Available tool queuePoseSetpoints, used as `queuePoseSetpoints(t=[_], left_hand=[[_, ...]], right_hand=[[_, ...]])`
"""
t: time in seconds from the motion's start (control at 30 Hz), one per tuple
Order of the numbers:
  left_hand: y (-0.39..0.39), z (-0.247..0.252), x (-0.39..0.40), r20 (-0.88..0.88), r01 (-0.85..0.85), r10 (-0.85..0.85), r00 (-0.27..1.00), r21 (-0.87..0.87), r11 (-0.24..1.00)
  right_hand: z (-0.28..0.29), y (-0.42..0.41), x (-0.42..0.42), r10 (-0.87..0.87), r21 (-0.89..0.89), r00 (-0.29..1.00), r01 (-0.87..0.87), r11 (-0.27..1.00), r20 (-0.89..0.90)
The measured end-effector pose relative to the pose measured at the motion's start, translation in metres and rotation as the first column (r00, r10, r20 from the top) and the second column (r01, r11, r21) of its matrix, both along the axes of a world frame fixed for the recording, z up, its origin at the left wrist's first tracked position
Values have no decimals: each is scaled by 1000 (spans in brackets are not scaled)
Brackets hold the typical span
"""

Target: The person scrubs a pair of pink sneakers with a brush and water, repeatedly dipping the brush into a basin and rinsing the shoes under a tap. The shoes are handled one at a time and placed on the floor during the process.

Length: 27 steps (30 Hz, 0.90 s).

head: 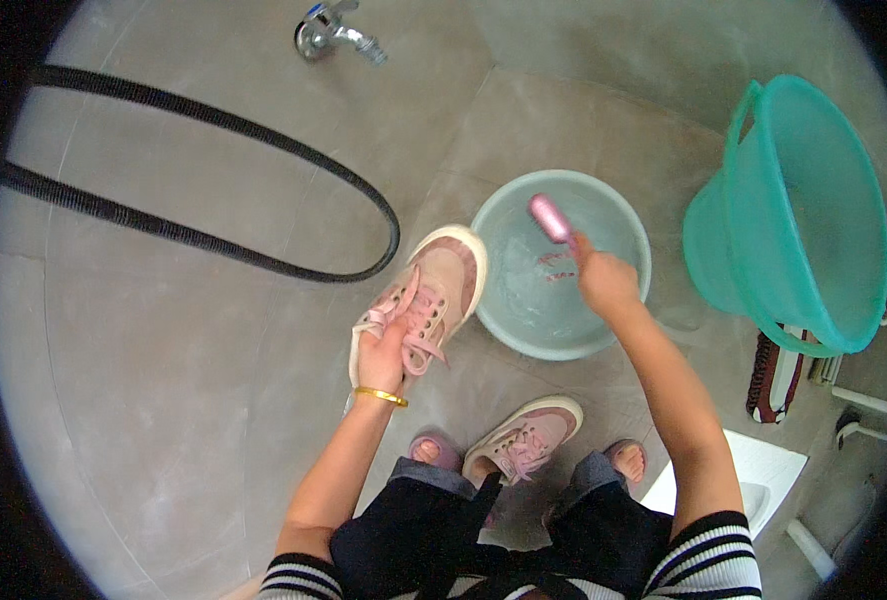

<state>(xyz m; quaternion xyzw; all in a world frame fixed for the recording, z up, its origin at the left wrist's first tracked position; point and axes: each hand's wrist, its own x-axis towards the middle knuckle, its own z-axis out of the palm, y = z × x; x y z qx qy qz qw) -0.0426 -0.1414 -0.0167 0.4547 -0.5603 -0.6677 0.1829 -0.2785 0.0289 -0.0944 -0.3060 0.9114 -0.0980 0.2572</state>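
My left hand (383, 358) grips a pink and cream lace-up sneaker (454, 274), thumb over its pink laces and toe pointing up and right. The sneaker's toe comes close to the left rim of a pale green plastic basin (562, 351), which holds water. Over the basin, my right hand (608, 281) is closed on the handle of a pink scrub brush (550, 217). The brush head faces down, and its bristles are mostly hidden. A matching sneaker (529, 439) lies on the floor between my slippered feet.
At right, a large turquoise bucket (721, 232) with a handle stands near a dark red bristled broom head (777, 375). A white squat-toilet edge (777, 469) lies below. A black corrugated hose (263, 135) loops at left. A metal tap (331, 34) sits on the wall.
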Motion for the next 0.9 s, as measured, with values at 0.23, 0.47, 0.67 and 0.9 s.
queuePoseSetpoints(t=[0.23,0.47,0.67,0.9], left_hand=[[6,-20,13,-40,195,-230,972,-398,896],[16,-13,8,151,312,-274,950,-388,868],[16,-10,11,170,312,-282,944,-736,601],[12,-10,12,195,354,-299,934,-622,698]], right_hand=[[-17,14,22,26,-325,952,79,942,306],[61,-11,49,209,-413,972,-146,899,110],[60,-12,39,-25,-138,1000,23,990,-9],[49,-9,40,154,-204,987,-161,966,-51]])
